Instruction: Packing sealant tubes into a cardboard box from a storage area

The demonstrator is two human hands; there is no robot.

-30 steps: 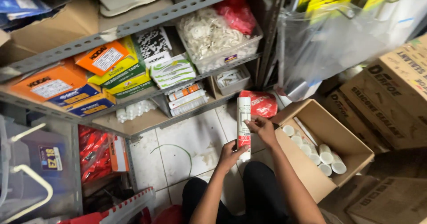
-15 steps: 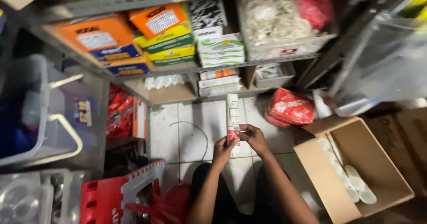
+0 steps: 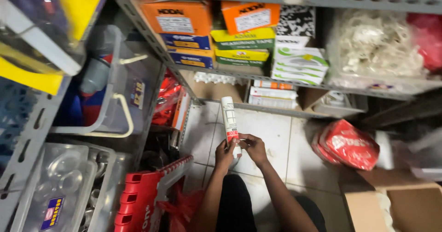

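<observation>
Head view, looking down into a stockroom corner. The left hand and the right hand both grasp the lower end of a white tube with a red band, held upright over the tiled floor in front of the person's knees. The left hand wraps the base from the side; the right hand's fingers pinch at the same end, just beside the left thumb. The tube's top end points toward the lowest shelf, clear of it and touching nothing but the hands.

Stage of work, as judged from this view: the tube is out of any box and in hand, but not yet set down or shelved. An open carton stands at lower right, well apart from the hands; its contents cannot be made out here. The lowest shelf already bears a few similar tubes lying flat and a row of white caps, with bare board beside them. Handling of this one tube thus appears midway: picked up, being turned or worked at its base, with placing left to do.

Surroundings: stacked orange, blue, yellow and green boxes on the shelf above; a red bag on the floor at right; a red crate and clear bins at left.
</observation>
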